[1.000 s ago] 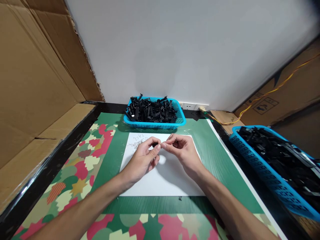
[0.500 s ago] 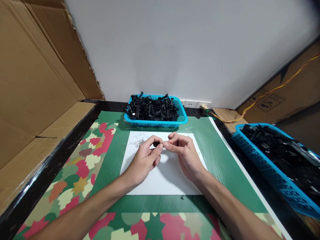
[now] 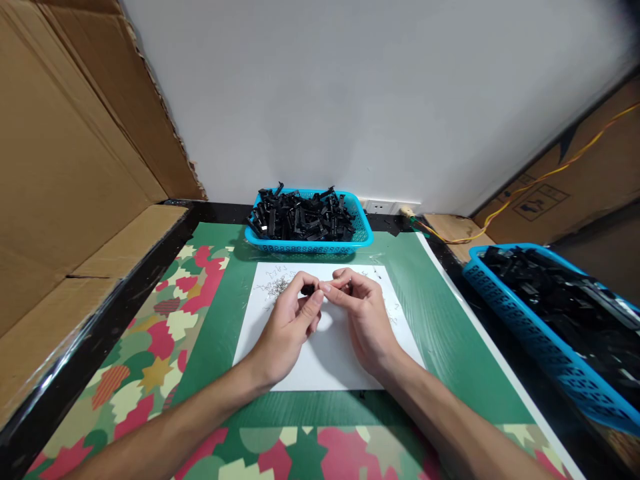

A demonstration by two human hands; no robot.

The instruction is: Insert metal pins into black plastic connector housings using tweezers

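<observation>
My left hand is closed, with a small black plastic part gripped between its thumb and fingers. Fingertip to fingertip with it, my right hand is pinched shut at the end of that part. Whatever the right fingers hold is too small and too hidden to name. Both hands are over a white sheet of paper. A loose pile of tiny thin metal pieces, like small springs or wire clips, lies on the paper behind my left hand.
Behind the paper stands a blue basket heaped with black plastic parts. Another blue basket of black parts is at the right. Cardboard walls the left side. A power socket and yellow cable are at the back.
Both hands stay together at the black part, with only slight finger movement. The view has shifted a little, and more small pieces show on the paper beside my right hand.
</observation>
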